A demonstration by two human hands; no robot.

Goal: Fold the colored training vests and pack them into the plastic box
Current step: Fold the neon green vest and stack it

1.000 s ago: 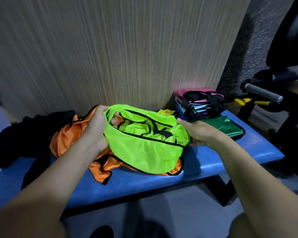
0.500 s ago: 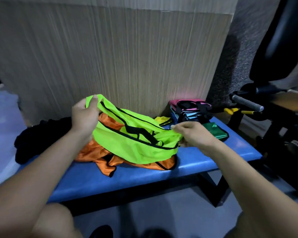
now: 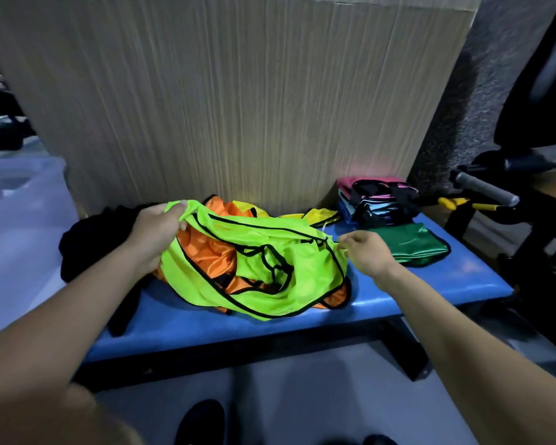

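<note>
On the blue bench (image 3: pixel 398 293), a lime vest (image 3: pixel 270 268) is being gripped by the left hand (image 3: pixel 156 228) and pinched by the right hand (image 3: pixel 363 252) above orange vests (image 3: pixel 215 252).

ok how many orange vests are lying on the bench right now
1 that I can tell: the orange vest lies crumpled under the lime vest mid-bench. More may be hidden in that bunched fabric.

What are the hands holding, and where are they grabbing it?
Both hold the neon green vest. The left hand grips its upper left edge; the right hand pinches its right edge by the black trim.
</note>
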